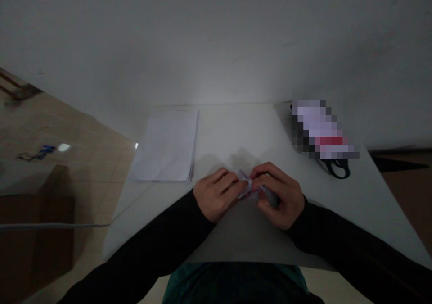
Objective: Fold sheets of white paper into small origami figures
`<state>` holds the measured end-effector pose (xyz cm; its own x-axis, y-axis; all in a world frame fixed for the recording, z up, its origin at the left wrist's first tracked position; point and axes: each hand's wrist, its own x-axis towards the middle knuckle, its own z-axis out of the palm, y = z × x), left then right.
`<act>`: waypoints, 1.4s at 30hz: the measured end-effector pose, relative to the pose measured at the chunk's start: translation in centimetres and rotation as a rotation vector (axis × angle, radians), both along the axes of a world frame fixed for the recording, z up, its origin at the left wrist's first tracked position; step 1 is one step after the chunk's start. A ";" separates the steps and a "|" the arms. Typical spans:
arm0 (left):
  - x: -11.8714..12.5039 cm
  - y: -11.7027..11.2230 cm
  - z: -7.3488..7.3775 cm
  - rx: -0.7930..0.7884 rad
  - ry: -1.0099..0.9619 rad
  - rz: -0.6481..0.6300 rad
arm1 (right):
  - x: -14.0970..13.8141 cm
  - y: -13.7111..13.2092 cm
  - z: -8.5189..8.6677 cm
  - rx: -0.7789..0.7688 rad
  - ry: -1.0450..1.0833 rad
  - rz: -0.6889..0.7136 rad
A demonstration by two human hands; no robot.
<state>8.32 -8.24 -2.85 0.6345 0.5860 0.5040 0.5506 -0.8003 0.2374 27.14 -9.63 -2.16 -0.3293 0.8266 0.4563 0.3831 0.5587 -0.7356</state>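
Note:
Between my hands is a small folded piece of white paper (245, 188), just above or on the white table (232, 133). My left hand (219, 193) is closed on its left side, fingers pressed together over it. From the right, my right hand (280, 193) pinches the paper's other end with thumb and fingers. Parts of the paper are hidden under the fingers, so its full shape cannot be made out. A stack of white paper sheets (165, 146) lies on the table, beyond my left hand.
At the table's back right lies a pixelated item (320, 128) with a black strap loop (340, 169). A pale wall (216, 38) rises behind the table. A cable (57, 225) runs to the left edge, above a brown box (37, 241) on the tiled floor (91, 137).

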 end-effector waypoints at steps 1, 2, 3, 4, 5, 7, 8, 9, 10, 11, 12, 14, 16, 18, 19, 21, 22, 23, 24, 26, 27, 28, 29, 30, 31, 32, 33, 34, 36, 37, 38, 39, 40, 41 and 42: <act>0.2 0.0 0.0 0.005 0.014 0.000 | -0.1 0.0 0.0 0.002 -0.004 0.003; 0.3 0.1 0.0 -0.003 0.021 -0.006 | -0.1 0.0 -0.1 0.000 -0.004 0.007; 0.4 0.1 -0.1 -0.025 0.017 -0.016 | -0.1 -0.1 -0.1 -0.007 -0.003 0.011; 0.4 0.2 -0.2 -0.056 0.001 -0.023 | -0.1 -0.1 -0.2 -0.017 0.000 0.014; 0.3 0.2 -0.3 -0.098 -0.023 -0.022 | 0.0 -0.1 -0.3 -0.024 0.004 0.016; 0.2 0.3 -0.4 -0.199 -0.074 0.005 | 0.0 -0.2 -0.5 -0.025 0.009 0.013; 0.1 0.4 -0.4 -0.242 -0.097 0.025 | 0.1 -0.2 -0.5 -0.023 0.010 0.009; 0.0 0.4 -0.4 -0.278 -0.112 0.043 | 0.1 -0.1 -0.6 -0.019 0.012 0.005; 0.0 0.3 -0.4 -0.305 -0.119 0.060 | 0.1 -0.1 -0.6 -0.018 0.012 0.000; 0.0 0.3 -0.4 -0.325 -0.120 0.075 | 0.1 -0.1 -0.6 -0.021 0.011 -0.006; 0.1 0.2 -0.3 -0.337 -0.119 0.092 | 0.1 0.0 -0.6 -0.025 0.008 -0.011; 0.5 0.1 -0.2 -0.348 -0.110 0.144 | 0.0 0.1 -0.5 -0.034 0.000 -0.016; 1.0 0.0 -0.2 -0.345 -0.090 0.213 | 0.0 0.2 -0.4 -0.040 -0.011 -0.018; 1.4 0.0 -0.2 -0.348 -0.073 0.259 | -0.1 0.2 -0.4 -0.039 -0.022 -0.025; 1.6 0.0 -0.2 -0.359 -0.072 0.258 | -0.1 0.2 -0.4 -0.036 -0.028 -0.032; 1.8 0.2 -0.3 -0.388 -0.083 0.225 | -0.1 0.2 -0.4 -0.026 -0.045 -0.048; 1.9 0.2 -0.3 -0.401 -0.086 0.207 | -0.1 0.2 -0.4 -0.020 -0.053 -0.057; 1.9 0.3 -0.4 -0.409 -0.084 0.194 | -0.1 0.2 -0.4 -0.015 -0.061 -0.062; 2.0 0.3 -0.4 -0.412 -0.077 0.188 | -0.1 0.2 -0.4 -0.010 -0.067 -0.066; 2.1 0.2 -0.5 -0.412 -0.055 0.185 | -0.1 0.2 -0.4 0.001 -0.070 -0.071; 2.1 0.2 -0.5 -0.412 -0.045 0.181 | -0.2 0.2 -0.4 0.005 -0.067 -0.073; 2.2 0.1 -0.5 -0.410 -0.040 0.181 | -0.2 0.3 -0.4 0.009 -0.062 -0.075; 2.2 0.0 -0.5 -0.411 -0.038 0.180 | -0.2 0.3 -0.4 0.013 -0.055 -0.078; 2.3 -0.1 -0.5 -0.410 -0.039 0.177 | -0.3 0.3 -0.4 0.013 -0.049 -0.080; 2.4 -0.3 -0.5 -0.407 -0.039 0.172 | -0.3 0.3 -0.5 0.010 -0.044 -0.079; 2.5 -0.4 -0.5 -0.403 -0.035 0.164 | -0.3 0.3 -0.5 0.004 -0.042 -0.078; 2.7 -0.5 -0.6 -0.398 -0.026 0.161 | -0.4 0.3 -0.5 -0.001 -0.041 -0.076; 2.8 -0.7 -0.6 -0.393 -0.008 0.161 | -0.4 0.3 -0.5 -0.008 -0.041 -0.075; 3.1 -0.9 -0.6 -0.378 0.037 0.188 | -0.4 0.3 -0.4 -0.026 -0.039 -0.075; 3.3 -0.9 -0.6 -0.371 0.058 0.214 | -0.4 0.3 -0.3 -0.037 -0.038 -0.073; 3.4 -1.0 -0.6 -0.365 0.074 0.240 | -0.4 0.3 -0.3 -0.047 -0.039 -0.071; 3.5 -1.0 -0.6 -0.361 0.083 0.263 | -0.4 0.2 -0.2 -0.056 -0.038 -0.068; 3.6 -1.0 -0.6 -0.359 0.083 0.279 | -0.3 0.2 -0.1 -0.064 -0.036 -0.065; 3.5 -1.0 -0.6 -0.361 0.071 0.284 | -0.3 0.1 -0.1 -0.066 -0.033 -0.062; 3.5 -0.9 -0.7 -0.366 0.048 0.280 | -0.2 0.1 0.0 -0.061 -0.027 -0.057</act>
